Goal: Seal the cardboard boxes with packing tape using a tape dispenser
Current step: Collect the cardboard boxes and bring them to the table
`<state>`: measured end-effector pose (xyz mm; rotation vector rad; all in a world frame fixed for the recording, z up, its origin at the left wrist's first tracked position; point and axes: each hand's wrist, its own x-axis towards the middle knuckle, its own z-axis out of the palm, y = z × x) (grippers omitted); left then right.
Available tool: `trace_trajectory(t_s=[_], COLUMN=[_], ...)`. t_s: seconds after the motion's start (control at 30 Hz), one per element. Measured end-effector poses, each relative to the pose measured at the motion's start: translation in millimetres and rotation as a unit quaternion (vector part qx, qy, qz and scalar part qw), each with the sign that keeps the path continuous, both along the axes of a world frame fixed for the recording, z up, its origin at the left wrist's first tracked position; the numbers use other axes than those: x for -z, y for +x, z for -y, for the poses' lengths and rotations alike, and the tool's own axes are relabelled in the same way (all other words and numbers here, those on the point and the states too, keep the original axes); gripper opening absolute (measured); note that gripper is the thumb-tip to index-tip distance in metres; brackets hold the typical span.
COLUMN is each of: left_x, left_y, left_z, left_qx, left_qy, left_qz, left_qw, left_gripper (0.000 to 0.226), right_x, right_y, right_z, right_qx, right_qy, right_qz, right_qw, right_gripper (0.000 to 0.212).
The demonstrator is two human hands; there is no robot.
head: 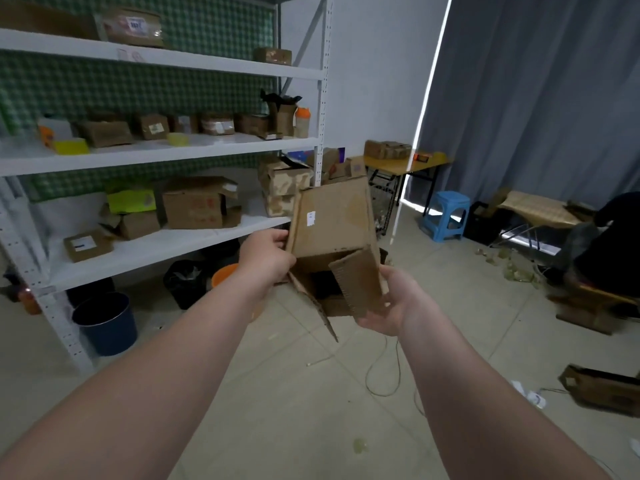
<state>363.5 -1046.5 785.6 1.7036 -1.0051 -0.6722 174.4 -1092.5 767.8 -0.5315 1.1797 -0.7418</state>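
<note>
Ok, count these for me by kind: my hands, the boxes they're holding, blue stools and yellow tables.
Hands: 2, left hand and right hand
Box held: 1
Blue stool: 1
Yellow table: 1
Total: 5

Head-worn view, forward and down, hands near
</note>
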Motion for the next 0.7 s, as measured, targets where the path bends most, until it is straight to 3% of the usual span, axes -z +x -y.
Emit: trace_trajectory(t_s=[0.13, 0.3, 0.5, 0.7], left_x=[6.3, -0.4, -18.4, -0.8], left_y=[36.5, 83.6, 127.8, 142.7], left_z=[74.8, 173.9, 280.5, 364.3], left_qx=[-0.006, -0.003, 0.013, 0.08], left_qy=[0.006, 0.019, 0.005, 0.059], left_qz=[-0.115, -0.195, -0.252, -0.287], left_qw=[0.993, 0.981, 0.968, 0.953], left_gripper=[0.034, 0.031, 0.035, 0.032], right_x=[6.3, 7.0, 8.8, 27.3], right_y=[21.3, 53.8, 81.6, 76.6], right_z=[71.6, 169.6, 268.0, 332.2], right_qx=[0.089, 0.175, 0.194, 0.139], right_qy=[-0.048, -0.076, -0.07, -0.038], right_qz=[-0.071, -0.129, -0.062, 0.004], right_qw=[0.992, 0.973, 0.977, 0.989], right_gripper=[0.024, 0.033, 0.057, 0.078])
